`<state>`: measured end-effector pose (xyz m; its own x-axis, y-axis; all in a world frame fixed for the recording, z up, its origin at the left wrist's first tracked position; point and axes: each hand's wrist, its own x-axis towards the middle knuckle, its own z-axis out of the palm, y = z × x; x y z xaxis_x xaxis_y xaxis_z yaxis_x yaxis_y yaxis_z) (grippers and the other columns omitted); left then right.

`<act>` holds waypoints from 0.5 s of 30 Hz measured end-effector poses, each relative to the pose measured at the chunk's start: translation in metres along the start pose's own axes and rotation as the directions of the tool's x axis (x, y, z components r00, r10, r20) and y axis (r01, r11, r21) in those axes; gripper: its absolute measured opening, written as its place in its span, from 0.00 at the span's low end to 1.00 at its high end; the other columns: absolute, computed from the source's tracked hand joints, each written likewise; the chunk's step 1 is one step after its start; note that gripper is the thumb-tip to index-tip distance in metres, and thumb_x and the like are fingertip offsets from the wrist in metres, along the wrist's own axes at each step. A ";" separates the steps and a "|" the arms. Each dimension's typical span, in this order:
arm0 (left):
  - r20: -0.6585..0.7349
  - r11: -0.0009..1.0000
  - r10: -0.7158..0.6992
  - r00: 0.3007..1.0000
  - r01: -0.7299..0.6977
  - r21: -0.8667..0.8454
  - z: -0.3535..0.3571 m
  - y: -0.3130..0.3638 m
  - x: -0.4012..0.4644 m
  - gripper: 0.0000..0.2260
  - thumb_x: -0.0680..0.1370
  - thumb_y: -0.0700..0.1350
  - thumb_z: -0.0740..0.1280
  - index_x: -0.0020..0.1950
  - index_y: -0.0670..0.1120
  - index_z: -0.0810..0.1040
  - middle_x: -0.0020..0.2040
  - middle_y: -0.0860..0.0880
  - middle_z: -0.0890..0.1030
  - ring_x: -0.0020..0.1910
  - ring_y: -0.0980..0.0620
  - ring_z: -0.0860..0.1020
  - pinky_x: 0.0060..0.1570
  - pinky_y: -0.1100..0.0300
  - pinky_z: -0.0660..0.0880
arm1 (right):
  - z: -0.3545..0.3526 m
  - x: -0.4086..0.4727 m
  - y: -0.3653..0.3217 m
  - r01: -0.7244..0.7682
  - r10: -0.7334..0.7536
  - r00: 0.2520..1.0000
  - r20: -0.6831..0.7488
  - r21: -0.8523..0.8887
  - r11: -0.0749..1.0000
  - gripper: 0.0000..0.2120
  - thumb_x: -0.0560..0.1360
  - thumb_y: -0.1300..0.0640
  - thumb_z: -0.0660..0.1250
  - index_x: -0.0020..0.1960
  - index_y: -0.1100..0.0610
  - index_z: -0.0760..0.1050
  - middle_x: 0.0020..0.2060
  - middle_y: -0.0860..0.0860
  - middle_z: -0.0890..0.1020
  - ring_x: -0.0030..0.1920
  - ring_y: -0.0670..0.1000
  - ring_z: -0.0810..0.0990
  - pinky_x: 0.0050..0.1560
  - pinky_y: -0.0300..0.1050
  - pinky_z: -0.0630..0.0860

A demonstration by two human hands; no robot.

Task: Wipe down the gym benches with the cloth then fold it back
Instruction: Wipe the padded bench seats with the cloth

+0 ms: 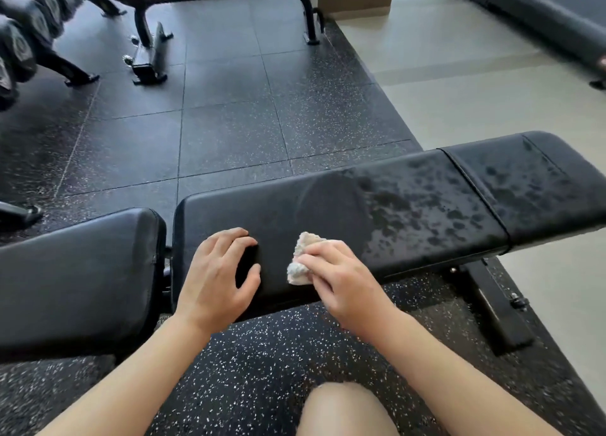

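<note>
Wiping looks part done: right hand (341, 278) grips the bunched cloth (303, 258) on the bench (328, 202), left hand (219, 271) rests flat and relaxed, droplets (426, 206) remain, folding left.

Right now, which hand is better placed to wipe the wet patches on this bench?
The right hand. It already grips the cloth and lies nearer the wet patches on the bench pad. The left hand rests bare on the pad's other end.

The right hand (334, 273) covers most of the cloth (303, 258); the bench (410, 206) runs past both edges.
</note>
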<state>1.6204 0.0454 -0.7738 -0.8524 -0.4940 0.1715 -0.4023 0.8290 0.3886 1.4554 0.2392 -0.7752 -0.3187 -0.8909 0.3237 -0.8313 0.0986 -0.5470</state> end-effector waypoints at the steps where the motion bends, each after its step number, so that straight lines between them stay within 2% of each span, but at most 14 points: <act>1: -0.001 1.000 0.002 1.000 -0.002 0.002 0.000 -0.001 0.000 0.19 0.78 0.55 0.63 0.64 0.46 0.80 0.67 0.50 0.77 0.68 0.46 0.74 0.74 0.52 0.65 | -0.007 0.000 0.009 -0.013 0.013 1.000 0.000 -0.016 1.000 0.12 0.81 0.63 0.65 0.62 0.57 0.81 0.61 0.49 0.79 0.64 0.52 0.74 0.70 0.42 0.69; 4: -0.026 1.000 0.026 0.999 -0.026 0.003 0.005 -0.005 0.000 0.19 0.77 0.55 0.64 0.64 0.47 0.79 0.67 0.50 0.77 0.68 0.46 0.74 0.74 0.49 0.67 | -0.013 0.036 0.045 -0.118 0.112 0.991 -0.067 -0.101 0.988 0.12 0.80 0.63 0.67 0.61 0.59 0.82 0.59 0.51 0.80 0.61 0.56 0.76 0.69 0.37 0.67; 6: -0.057 0.999 0.040 0.998 -0.039 0.012 0.010 -0.008 0.000 0.19 0.77 0.55 0.64 0.64 0.47 0.80 0.66 0.50 0.78 0.68 0.46 0.74 0.73 0.48 0.68 | -0.007 0.078 0.068 -0.193 0.176 0.976 -0.132 -0.128 0.973 0.11 0.79 0.63 0.66 0.58 0.59 0.84 0.57 0.53 0.82 0.59 0.59 0.77 0.69 0.43 0.69; 9: -0.103 0.999 0.048 0.993 -0.047 0.017 0.014 -0.008 -0.001 0.19 0.77 0.56 0.64 0.63 0.47 0.79 0.65 0.50 0.78 0.66 0.46 0.74 0.71 0.47 0.70 | 0.010 0.131 0.070 -0.281 0.260 0.953 -0.158 -0.132 0.951 0.10 0.79 0.63 0.64 0.51 0.57 0.84 0.53 0.51 0.81 0.57 0.57 0.75 0.63 0.50 0.72; 12: -0.097 0.999 0.040 0.994 -0.038 0.014 0.014 -0.008 0.001 0.19 0.76 0.56 0.65 0.63 0.48 0.79 0.65 0.50 0.78 0.66 0.45 0.75 0.70 0.45 0.70 | 0.028 0.138 0.045 -0.291 0.265 0.946 -0.188 -0.132 0.948 0.12 0.78 0.62 0.60 0.48 0.56 0.84 0.53 0.48 0.81 0.56 0.54 0.74 0.60 0.53 0.75; 15: -0.069 0.999 0.036 0.997 -0.034 0.032 0.014 -0.009 0.001 0.20 0.76 0.56 0.65 0.63 0.47 0.79 0.66 0.49 0.78 0.67 0.43 0.74 0.70 0.44 0.70 | 0.037 0.105 0.012 -0.236 0.226 0.968 -0.112 -0.090 0.968 0.14 0.78 0.60 0.59 0.53 0.55 0.83 0.58 0.47 0.81 0.61 0.54 0.75 0.64 0.54 0.74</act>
<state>1.6180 0.0414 -0.7899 -0.8413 -0.4805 0.2478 -0.3834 0.8534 0.3530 1.4286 0.1301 -0.7762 -0.5471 -0.7902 0.2761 -0.7701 0.3458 -0.5361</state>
